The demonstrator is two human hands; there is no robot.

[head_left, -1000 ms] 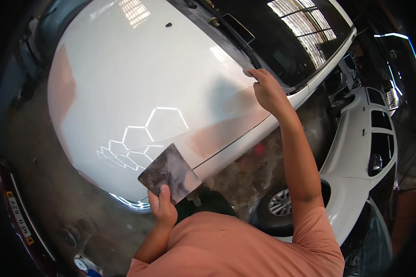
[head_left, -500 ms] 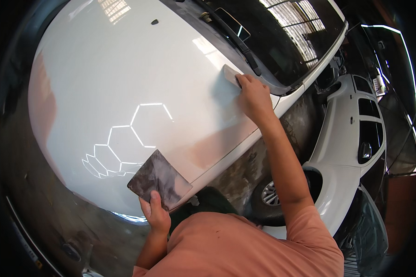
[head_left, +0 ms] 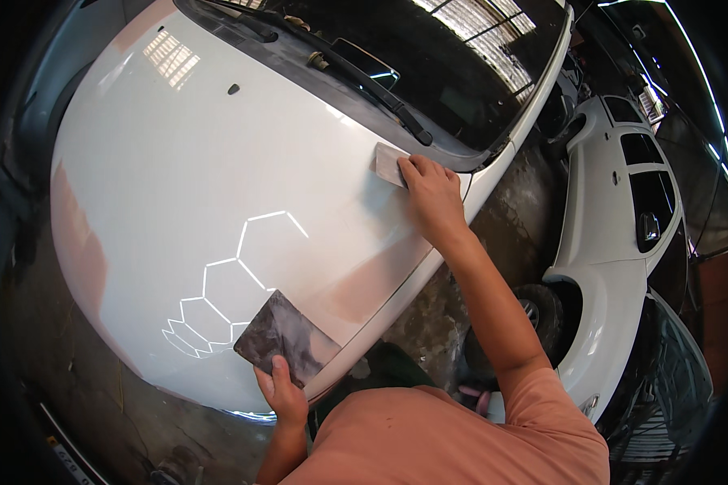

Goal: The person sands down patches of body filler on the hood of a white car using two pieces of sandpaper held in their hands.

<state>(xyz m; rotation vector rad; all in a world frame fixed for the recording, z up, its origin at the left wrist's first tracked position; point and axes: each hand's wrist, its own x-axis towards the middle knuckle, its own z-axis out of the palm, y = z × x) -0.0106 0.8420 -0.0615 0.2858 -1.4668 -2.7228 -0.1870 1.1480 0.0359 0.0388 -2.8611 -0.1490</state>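
Note:
A white car hood (head_left: pixel 162 153) spreads out in front of me, with pinkish filler patches along its edges. My right hand (head_left: pixel 435 194) is closed on a flat grey filler spreader (head_left: pixel 388 164), which lies against the hood near its rear corner, below the windshield. My left hand (head_left: pixel 285 394) grips a dark square putty board (head_left: pixel 277 335) by its lower edge, thumb on top. Pinkish-grey smears cover part of the board. It is held over the hood's near side edge, close to my body. A pink patch (head_left: pixel 376 283) lies on the hood between the two hands.
Wiper arms (head_left: pixel 396 109) and the dark windshield (head_left: pixel 453 73) border the hood at the back. To the right, a second white vehicle (head_left: pixel 603 194) is parked across a strip of stained concrete floor (head_left: pixel 514 202). Another car's body (head_left: pixel 52 56) shows at the far left.
The whole view has shifted, showing more of the windshield base. My right hand has drawn the spreader slightly nearer, away from the wiper tip. My left hand still holds the board.

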